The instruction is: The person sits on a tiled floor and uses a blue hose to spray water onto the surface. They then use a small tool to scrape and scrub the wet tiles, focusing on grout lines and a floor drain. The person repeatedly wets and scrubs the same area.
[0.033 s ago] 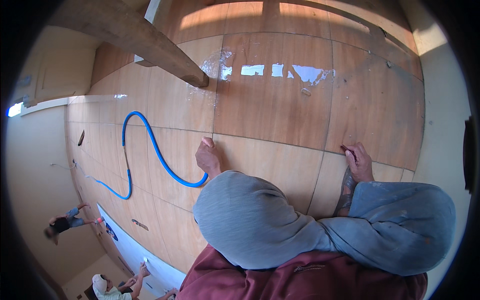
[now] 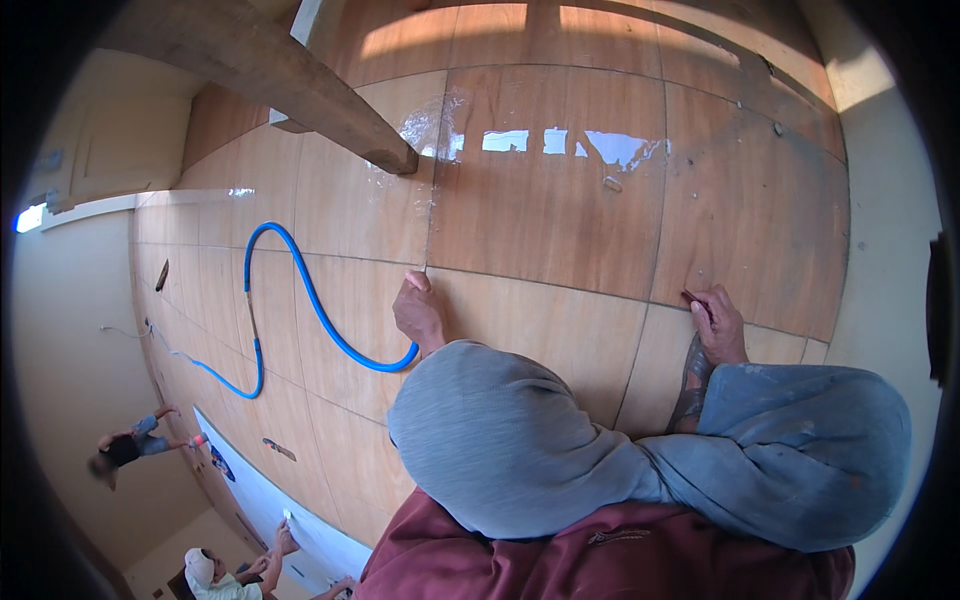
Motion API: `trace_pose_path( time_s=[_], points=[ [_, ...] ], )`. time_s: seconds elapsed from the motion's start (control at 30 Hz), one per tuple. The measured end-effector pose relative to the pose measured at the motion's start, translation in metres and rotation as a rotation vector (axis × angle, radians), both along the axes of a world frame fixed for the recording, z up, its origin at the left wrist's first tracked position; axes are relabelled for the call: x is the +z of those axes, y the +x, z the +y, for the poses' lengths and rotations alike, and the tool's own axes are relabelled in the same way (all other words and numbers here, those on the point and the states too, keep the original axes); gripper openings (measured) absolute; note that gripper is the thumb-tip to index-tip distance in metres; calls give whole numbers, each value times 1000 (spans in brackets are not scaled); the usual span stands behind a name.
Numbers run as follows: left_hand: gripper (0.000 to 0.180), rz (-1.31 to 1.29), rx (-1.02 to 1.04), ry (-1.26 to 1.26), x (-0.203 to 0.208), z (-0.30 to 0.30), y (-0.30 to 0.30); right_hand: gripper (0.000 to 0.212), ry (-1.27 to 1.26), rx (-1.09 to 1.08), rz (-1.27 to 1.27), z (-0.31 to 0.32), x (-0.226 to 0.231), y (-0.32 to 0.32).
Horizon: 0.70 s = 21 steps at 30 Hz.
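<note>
Your left hand [image 2: 420, 314] curls at the floor tile [image 2: 550, 230] corner, contents unclear; right hand [image 2: 720, 325] pinches a thin dark piece [image 2: 689, 295]. Likely working the joint [image 2: 540, 283]; next calls for tracking it.

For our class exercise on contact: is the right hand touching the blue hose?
Apart. The head view plainly shows wood-grained floor and the left hand between the right hand and the blue hose.
</note>
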<state>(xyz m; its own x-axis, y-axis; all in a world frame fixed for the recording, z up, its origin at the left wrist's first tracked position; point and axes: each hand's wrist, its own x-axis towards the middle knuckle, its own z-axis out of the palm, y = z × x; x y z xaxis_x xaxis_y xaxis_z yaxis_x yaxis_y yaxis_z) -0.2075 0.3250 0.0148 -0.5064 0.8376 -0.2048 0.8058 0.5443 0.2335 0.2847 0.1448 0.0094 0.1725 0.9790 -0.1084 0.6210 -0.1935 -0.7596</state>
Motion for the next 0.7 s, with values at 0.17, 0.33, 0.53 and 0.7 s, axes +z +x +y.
trace_pose_path(
  time_s=[0.17,0.33,0.53,0.7],
  points=[
    [56,-1,-28,1,-12,5,8,14,37,21,-47,0,-2,1],
    [56,15,-17,-22,-14,-9,7,16,-3,-6,-21,-1,-3,-3],
    [56,14,-27,-40,-15,-22,15,17,-49,-29,30,0,3,-3],
    [57,5,-20,-51,-13,-29,17,17,-11,-6,16,-2,-9,2]
  ],
)
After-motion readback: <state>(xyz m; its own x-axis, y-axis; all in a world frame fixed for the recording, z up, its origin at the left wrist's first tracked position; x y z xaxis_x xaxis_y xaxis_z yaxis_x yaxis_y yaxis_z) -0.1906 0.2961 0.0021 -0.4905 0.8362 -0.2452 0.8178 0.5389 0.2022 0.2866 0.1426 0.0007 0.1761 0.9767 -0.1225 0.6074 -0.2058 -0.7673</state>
